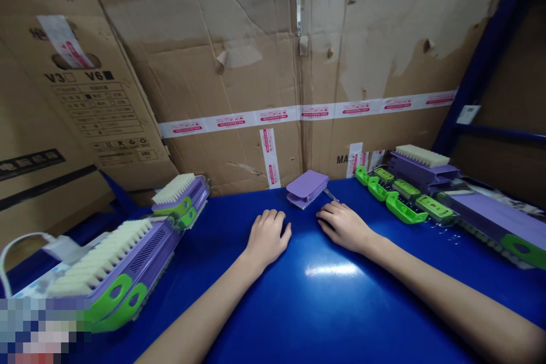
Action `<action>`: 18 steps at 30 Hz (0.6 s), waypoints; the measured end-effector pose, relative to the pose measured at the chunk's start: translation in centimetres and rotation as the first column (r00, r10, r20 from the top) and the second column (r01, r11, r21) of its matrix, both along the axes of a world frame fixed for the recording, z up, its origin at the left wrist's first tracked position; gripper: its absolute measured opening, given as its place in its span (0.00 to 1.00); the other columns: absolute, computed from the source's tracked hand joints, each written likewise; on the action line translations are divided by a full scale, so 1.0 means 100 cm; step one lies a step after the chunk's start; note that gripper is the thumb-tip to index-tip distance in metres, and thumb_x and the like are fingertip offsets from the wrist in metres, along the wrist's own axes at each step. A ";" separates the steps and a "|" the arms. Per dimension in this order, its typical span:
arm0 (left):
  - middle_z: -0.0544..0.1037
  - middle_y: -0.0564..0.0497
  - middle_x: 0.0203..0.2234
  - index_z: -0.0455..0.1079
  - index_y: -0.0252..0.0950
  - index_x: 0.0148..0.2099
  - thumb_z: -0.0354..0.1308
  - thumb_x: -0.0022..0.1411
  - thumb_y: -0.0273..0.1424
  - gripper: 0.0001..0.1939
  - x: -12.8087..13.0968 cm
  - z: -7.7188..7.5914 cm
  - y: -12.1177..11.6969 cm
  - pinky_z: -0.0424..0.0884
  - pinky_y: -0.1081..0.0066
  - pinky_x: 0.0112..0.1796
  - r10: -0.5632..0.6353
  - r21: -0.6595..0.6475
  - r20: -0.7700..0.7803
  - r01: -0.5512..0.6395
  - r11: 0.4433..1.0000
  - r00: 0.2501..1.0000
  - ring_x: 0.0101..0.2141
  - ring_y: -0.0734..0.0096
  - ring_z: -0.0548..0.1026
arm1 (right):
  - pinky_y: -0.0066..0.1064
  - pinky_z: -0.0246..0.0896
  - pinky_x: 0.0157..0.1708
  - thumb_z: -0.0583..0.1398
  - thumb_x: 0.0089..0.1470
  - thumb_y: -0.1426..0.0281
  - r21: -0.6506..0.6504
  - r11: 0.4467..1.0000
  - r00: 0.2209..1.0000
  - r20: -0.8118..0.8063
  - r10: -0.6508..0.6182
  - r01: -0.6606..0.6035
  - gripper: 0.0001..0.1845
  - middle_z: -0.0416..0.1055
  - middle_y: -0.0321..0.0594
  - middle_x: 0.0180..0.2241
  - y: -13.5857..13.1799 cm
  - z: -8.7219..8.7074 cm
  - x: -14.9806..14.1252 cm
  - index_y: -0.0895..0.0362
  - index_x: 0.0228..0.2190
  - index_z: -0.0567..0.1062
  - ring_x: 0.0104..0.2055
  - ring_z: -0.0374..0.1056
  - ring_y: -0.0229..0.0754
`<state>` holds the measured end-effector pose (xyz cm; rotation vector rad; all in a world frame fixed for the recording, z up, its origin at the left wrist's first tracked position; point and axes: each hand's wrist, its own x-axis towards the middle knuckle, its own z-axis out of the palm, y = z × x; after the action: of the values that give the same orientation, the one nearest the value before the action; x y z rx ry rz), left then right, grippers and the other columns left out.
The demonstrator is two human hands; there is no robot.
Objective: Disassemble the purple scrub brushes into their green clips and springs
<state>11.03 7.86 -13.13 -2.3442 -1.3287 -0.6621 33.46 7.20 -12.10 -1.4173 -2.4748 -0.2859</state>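
My left hand (268,237) lies palm down on the blue table, fingers loosely bent, thumb apart, with nothing seen in it. My right hand (343,226) also rests palm down, fingers slightly curled and lying on the surface. Just beyond its knuckles shows a thin metallic tool (331,195), partly hidden; its kind I cannot make out. Past both hands, near the cardboard, sits a small purple brush body (307,183) with its flat side up and pale bristles underneath. It touches neither hand.
Purple brushes with cream bristles and green ends (123,256) are stacked at left beside a white plug and cable (63,249). At right are green clip-like parts (403,209), small screws (454,237) and more purple brushes (426,168). Cardboard sheets (239,85) wall the back.
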 end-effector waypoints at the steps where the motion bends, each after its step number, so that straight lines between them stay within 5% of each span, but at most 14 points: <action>1: 0.74 0.47 0.31 0.68 0.35 0.37 0.53 0.62 0.31 0.05 0.000 0.000 0.000 0.68 0.64 0.34 0.004 -0.008 0.000 -0.004 1.000 1.000 0.35 0.61 0.72 | 0.37 0.59 0.45 0.48 0.61 0.69 -0.002 1.000 1.000 -0.005 0.006 -0.006 0.17 0.71 0.45 0.39 0.000 0.000 0.001 0.59 0.42 0.75 0.43 0.65 0.45; 18: 0.75 0.46 0.36 0.69 0.35 0.40 0.49 0.64 0.33 0.10 0.002 0.006 -0.003 0.67 0.62 0.39 0.055 -0.154 -0.055 -0.063 0.986 0.997 0.39 0.60 0.72 | 0.38 0.62 0.44 0.50 0.60 0.69 0.018 0.997 0.996 -0.043 0.073 -0.073 0.16 0.71 0.47 0.40 0.004 -0.006 0.008 0.58 0.42 0.75 0.42 0.66 0.46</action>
<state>11.26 7.53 -12.48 -2.4138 -1.4692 -0.4939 34.24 7.65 -12.73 -1.3091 -2.4765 -0.2564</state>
